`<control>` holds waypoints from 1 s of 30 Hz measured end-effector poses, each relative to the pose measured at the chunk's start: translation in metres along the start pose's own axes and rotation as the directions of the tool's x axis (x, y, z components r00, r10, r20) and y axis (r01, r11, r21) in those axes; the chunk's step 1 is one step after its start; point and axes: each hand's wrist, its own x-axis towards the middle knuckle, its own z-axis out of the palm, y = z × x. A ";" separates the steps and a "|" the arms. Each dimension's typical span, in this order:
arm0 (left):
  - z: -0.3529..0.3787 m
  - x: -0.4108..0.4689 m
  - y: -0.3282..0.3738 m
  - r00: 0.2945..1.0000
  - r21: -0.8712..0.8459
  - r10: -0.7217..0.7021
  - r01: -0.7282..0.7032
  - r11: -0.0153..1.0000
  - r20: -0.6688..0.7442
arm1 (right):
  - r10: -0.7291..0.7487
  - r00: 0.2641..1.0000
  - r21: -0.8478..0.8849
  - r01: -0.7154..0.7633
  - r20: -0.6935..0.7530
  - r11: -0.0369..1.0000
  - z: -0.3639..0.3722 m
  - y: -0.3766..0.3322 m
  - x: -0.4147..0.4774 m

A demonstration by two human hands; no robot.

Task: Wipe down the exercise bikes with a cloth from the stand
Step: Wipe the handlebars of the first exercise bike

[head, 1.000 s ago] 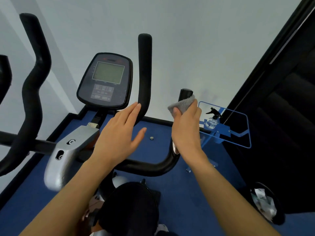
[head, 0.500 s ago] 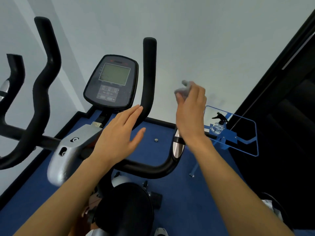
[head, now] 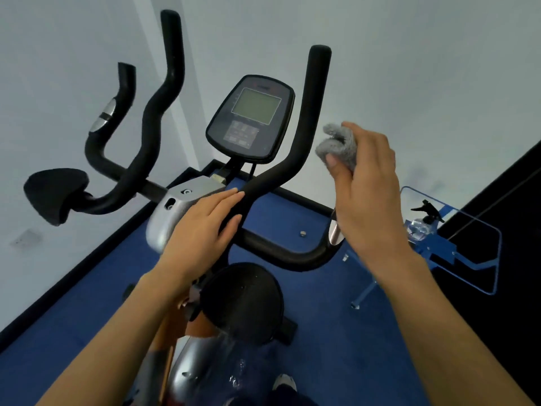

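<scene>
Just right of the upright handlebar point(head: 314, 112), the right hand point(head: 369, 183) pinches the bunched grey cloth point(head: 336, 145) clear of the bar while the left hand point(head: 202, 227) rests open-fingered on the lower bend, so wrap it round and stroke down.

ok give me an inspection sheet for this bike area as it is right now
surface: blue carpet floor, one small round metal piece on it
job's things: crumpled grey cloth in right hand, off the black foam handlebar; blue-framed stand carries clear spray bottle
clutter: nothing seen
hands: left hand rests on the handlebar's bend
cables: thin black leads under grey-screened console
surroundings: white wall, second bike's black handlebars to the left
</scene>
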 end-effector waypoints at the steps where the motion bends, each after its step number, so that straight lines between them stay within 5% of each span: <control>1: -0.001 -0.005 -0.001 1.000 0.009 -0.002 0.002 1.000 0.003 | 0.002 1.000 0.028 -0.003 0.031 1.000 -0.002 -0.008 -0.009; 5: -0.005 -0.020 -0.001 1.000 0.006 -0.005 0.005 1.000 0.014 | 0.084 0.972 0.184 -0.126 0.221 0.975 -0.004 -0.038 -0.051; 9: -0.005 -0.031 -0.003 0.999 -0.045 0.002 -0.001 0.999 0.033 | 0.222 0.910 0.097 -0.271 0.351 0.958 0.023 -0.056 -0.097; 14: 0.003 -0.035 -0.010 1.000 -0.080 0.030 -0.029 0.996 0.007 | -0.012 0.989 -0.189 0.039 0.146 0.981 0.062 -0.050 -0.136; 19: 0.009 -0.036 -0.014 0.999 -0.100 0.049 -0.051 0.994 -0.017 | -0.075 0.997 -0.360 0.075 0.015 0.930 0.074 -0.047 -0.147; 24: 0.012 -0.036 -0.013 0.999 -0.124 0.041 -0.044 0.991 -0.024 | -0.141 0.988 -0.581 0.149 0.059 0.800 0.092 -0.048 -0.155; 30: 0.013 -0.036 -0.014 0.999 -0.128 0.039 -0.039 0.991 -0.004 | -0.228 0.969 -0.630 0.237 0.096 0.740 0.101 -0.048 -0.186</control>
